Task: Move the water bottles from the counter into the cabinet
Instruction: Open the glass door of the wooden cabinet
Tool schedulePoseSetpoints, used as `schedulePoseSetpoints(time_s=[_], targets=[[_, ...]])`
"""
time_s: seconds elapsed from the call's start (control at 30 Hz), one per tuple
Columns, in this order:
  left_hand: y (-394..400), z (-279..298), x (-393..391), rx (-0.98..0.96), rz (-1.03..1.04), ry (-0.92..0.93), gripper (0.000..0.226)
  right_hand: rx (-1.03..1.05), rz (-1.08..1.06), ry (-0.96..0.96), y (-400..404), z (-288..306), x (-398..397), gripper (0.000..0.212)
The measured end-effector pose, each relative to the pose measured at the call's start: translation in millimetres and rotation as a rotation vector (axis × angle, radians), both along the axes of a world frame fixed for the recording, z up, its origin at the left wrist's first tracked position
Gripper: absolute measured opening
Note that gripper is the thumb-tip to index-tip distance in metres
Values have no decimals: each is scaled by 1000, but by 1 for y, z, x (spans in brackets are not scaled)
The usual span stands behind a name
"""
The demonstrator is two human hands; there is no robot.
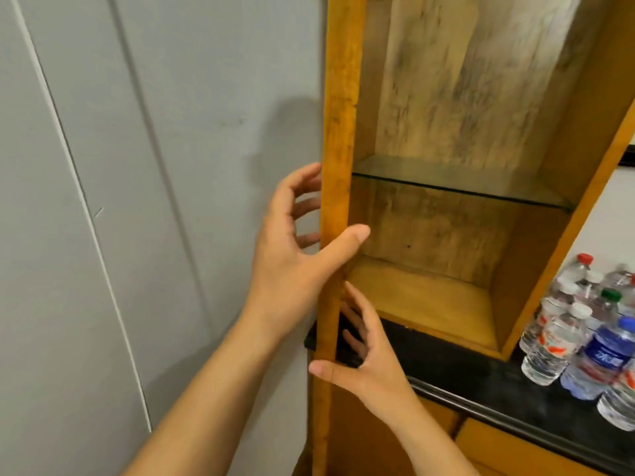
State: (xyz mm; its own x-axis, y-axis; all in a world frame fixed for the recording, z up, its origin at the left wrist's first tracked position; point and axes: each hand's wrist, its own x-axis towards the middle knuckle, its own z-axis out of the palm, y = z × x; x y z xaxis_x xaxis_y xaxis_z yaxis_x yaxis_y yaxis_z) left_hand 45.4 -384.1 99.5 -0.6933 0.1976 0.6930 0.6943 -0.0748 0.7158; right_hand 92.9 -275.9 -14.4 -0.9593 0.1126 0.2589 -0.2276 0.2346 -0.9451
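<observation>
Several clear plastic water bottles (584,324) with red, white, green and blue caps stand clustered on the black counter (481,376) at the right. The wooden cabinet (536,187) above the counter stands open, with nothing on its glass shelf (464,187) or its wooden floor (419,297). Its door (340,132) is seen edge-on as a tall wooden strip. My left hand (295,249) grips that edge, thumb in front and fingers behind. Lower down, my right hand (367,355) holds the same edge, thumb across it.
A grey panelled wall (137,201) fills the left side, close behind the door. Wooden drawer fronts (508,441) sit under the counter's edge. A dark-framed thing shows at the far right edge (627,156).
</observation>
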Motion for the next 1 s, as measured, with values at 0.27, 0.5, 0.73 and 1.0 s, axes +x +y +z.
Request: schedulePoseSetpoints(time_s=[0.27,0.5,0.73,1.0], targets=[[-45,-7,-14,161,-43,-85,15,96,-18,33,-58,-3,-34,90],[-61,-11,-38,376,11,-124,18,205,71,14,-80,-6,-47,86],[-74,-14,-57,428,51,-108,14,229,78,4,-95,-13,-61,87],[-70,-14,-46,396,199,-43,44,211,113,20,-91,-17,-63,87]])
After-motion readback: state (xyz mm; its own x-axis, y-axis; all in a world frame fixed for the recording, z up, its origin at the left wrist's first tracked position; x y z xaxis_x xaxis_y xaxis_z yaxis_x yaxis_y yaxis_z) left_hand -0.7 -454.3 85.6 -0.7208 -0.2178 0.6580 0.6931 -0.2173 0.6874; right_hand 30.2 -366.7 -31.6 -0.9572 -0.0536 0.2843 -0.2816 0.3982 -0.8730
